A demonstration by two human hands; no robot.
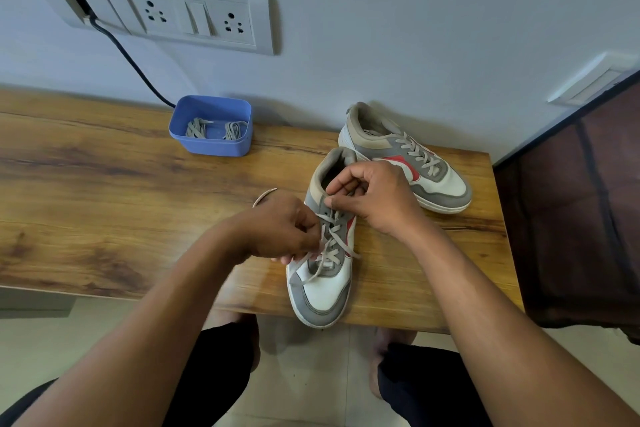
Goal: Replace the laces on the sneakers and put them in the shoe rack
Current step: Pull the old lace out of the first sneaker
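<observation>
At the worktop's (104, 184) front edge, the near sneaker (322, 253) is lying toe toward the person; the left hand (280, 229) is pinching its lace (329, 246), the right hand (374, 194) is closing on the collar eyelets.

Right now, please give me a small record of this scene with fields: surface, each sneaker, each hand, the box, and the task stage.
surface: wooden table against a wall
near sneaker: toe toward the person, laces loosened
far sneaker: fully laced, apart from the hands
left hand: pinching the lace at the middle eyelets
right hand: pinching the lace near the top eyelets
blue box: holds two bundles of grey laces
task stage: old lace coming out of the near sneaker; nothing on the rack yet
</observation>
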